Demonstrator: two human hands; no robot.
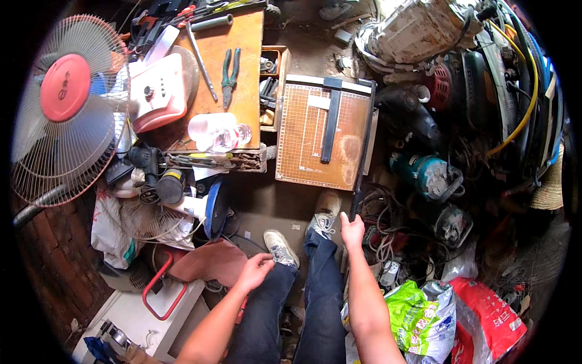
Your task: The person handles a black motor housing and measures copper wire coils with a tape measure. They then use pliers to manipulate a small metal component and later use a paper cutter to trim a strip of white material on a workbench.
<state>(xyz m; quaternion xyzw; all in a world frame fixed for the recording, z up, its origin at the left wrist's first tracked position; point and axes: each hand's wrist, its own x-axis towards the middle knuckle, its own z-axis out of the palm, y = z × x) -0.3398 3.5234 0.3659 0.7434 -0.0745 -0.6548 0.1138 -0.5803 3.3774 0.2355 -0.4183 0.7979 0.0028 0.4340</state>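
Note:
A guillotine paper cutter (303, 130) with a brown gridded board stands in front of me. A dark bar (331, 124) lies across the board, beside a small pale piece of paper (319, 102). My right hand (352, 230) is closed round the end of the cutter's black handle (356, 203), at the near right corner. Over my left leg, my left hand (257, 269) hangs with its fingers bent together and nothing visible in them. Just left of that hand is a pinkish-red sheet (209, 262), lying above a white cabinet (176, 309).
A standing fan (66, 88) fills the far left. Pliers (230, 76) and a plastic bottle (227, 136) lie on the wooden table (248, 30). Power tools and cables crowd the right, including a teal tool (424, 173). Plastic bags (421, 318) lie near right.

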